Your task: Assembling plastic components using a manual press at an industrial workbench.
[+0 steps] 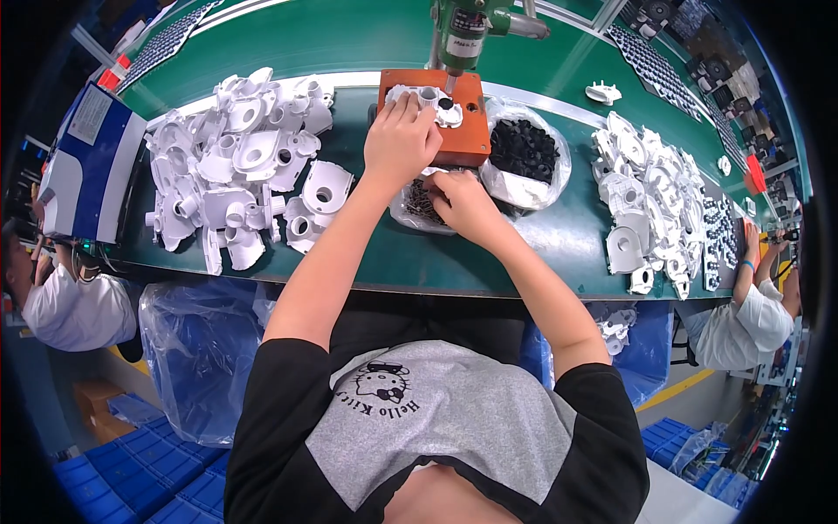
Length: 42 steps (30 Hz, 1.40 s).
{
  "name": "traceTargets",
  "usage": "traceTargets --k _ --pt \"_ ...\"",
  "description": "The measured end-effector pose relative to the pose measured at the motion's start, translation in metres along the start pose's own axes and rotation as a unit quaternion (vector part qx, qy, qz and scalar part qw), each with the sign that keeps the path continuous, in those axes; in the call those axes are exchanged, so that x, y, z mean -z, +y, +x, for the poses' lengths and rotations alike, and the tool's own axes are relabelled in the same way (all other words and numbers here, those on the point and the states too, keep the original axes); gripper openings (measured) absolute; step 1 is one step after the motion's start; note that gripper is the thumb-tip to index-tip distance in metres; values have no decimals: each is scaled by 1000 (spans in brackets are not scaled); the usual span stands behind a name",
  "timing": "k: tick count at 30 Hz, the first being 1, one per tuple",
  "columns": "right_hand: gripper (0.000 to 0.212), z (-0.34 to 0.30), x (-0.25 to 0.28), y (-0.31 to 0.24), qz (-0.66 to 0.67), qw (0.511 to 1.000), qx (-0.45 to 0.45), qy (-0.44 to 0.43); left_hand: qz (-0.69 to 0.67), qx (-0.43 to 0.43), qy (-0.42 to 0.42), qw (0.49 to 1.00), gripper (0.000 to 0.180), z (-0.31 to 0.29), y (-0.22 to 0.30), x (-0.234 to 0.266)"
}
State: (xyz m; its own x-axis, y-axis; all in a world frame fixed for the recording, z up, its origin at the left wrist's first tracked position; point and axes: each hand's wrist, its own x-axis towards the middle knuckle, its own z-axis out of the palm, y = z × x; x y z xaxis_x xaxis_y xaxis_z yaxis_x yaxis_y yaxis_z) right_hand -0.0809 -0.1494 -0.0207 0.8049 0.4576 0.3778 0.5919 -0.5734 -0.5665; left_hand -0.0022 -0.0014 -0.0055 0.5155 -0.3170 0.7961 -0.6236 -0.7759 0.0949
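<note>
My left hand [401, 144] lies over a white plastic housing [449, 114] with its fingers gripping it from the near left side. The housing sits on top of an orange block [468, 147], under the tip of a green press-like machine [463, 39]. A small black piece [445, 103] shows in the housing. Just in front of the block, my right hand [461, 201] reaches into a tray of small metal pieces [421, 199], perhaps screws. Its fingers are bent together, and what they pinch, if anything, is hidden.
White housings are heaped at the left [240, 175] and right [646, 192]. A plastic-lined container [563, 175] of black parts [524, 148] stands right of the block. A blue and white box [96, 157] is far left. Lined blue bins [201, 349] stand below the table. Other people sit at both sides.
</note>
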Motion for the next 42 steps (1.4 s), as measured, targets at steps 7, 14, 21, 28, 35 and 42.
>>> traceTargets --k 7,14,21,28,35,42 --pt "11 1 2 -1 0 1000 1 0 -2 -3 2 1000 16 1 0 0" --pt "11 0 0 0 -1 1000 5 3 -5 -2 -1 1000 16 1 0 0" --pt "11 0 0 0 -5 1000 0 0 -10 0 -1 1000 16 1 0 1" --pt "11 0 0 0 0 1000 2 0 -7 -2 1 1000 16 0 -1 0" --pt "12 0 0 1 -3 1000 -1 -4 -3 0 -1 1000 16 0 0 0" --pt "11 -1 0 0 -5 1000 -4 -6 -2 2 0 1000 15 1 0 1"
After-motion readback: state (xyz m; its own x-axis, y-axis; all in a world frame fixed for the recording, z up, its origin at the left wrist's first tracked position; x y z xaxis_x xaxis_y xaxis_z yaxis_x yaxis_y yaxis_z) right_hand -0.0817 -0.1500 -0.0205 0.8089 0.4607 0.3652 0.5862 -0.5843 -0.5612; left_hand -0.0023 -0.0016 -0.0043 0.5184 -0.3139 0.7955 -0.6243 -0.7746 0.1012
